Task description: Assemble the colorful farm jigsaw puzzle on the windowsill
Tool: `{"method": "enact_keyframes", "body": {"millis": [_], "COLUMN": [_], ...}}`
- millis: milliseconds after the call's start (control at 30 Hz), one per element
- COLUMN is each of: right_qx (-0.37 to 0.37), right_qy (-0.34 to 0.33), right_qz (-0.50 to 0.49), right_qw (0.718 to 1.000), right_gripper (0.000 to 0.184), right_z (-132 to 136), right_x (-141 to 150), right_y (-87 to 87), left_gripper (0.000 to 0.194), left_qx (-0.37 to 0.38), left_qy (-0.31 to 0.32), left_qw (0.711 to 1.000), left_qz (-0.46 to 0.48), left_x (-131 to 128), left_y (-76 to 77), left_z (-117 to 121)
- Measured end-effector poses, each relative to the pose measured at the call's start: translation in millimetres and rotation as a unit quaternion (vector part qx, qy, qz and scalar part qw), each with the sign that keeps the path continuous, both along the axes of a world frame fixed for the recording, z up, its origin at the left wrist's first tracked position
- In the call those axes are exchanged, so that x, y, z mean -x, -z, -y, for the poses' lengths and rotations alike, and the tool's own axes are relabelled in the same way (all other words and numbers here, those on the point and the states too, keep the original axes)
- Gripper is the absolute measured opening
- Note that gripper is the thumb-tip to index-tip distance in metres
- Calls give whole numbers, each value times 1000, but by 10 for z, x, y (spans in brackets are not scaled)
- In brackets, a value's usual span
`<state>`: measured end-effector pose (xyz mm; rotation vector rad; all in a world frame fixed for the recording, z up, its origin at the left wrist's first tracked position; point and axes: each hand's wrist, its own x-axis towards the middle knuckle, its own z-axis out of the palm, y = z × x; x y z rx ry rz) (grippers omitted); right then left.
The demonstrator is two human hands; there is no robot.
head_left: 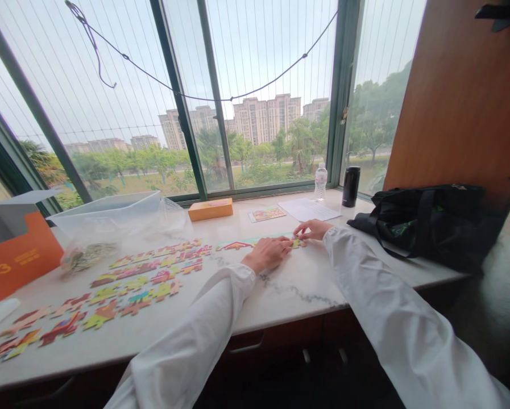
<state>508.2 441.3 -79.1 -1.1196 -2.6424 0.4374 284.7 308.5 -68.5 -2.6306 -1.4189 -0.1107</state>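
Observation:
A strip of joined jigsaw puzzle (236,246) lies on the white marble-look tabletop, partly covered by my hands. My left hand (269,254) rests over its near side, fingers stretched out to the right and lying on the pieces. At the strip's right end, my right hand (313,229) pinches a yellow-green puzzle piece (297,243) between thumb and fingers. The fingertips of both hands nearly meet there. Loose puzzle pieces (103,314) are spread in rows to the left, in pink, red, green and brown.
Behind the puzzle are a picture card (266,214), a paper sheet (310,211) and an orange box (211,209). A water bottle (320,182), black tumbler (351,187) and black bag (425,221) stand right. Leftward are a clear bag of pieces (90,255), white tray (110,213) and open orange carton (20,255).

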Motion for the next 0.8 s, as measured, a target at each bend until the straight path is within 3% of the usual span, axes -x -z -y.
{"method": "enact_keyframes", "body": {"millis": [500,800], "right_qx": [31,22], "right_qy": [47,90], "right_qz": [6,-15], "right_qw": [998,996], "right_gripper": [40,34], "right_z": [-21,31], "right_x": [18,113], "right_y": [5,12], "left_gripper": [38,39], "left_qx": [19,18], "left_qy": [-11,-9], "left_qw": [1000,1000], "left_qz": [-2,-5], "left_x": [-41,-64], "left_y": [-22,-22], "left_z": [-9,-35]}}
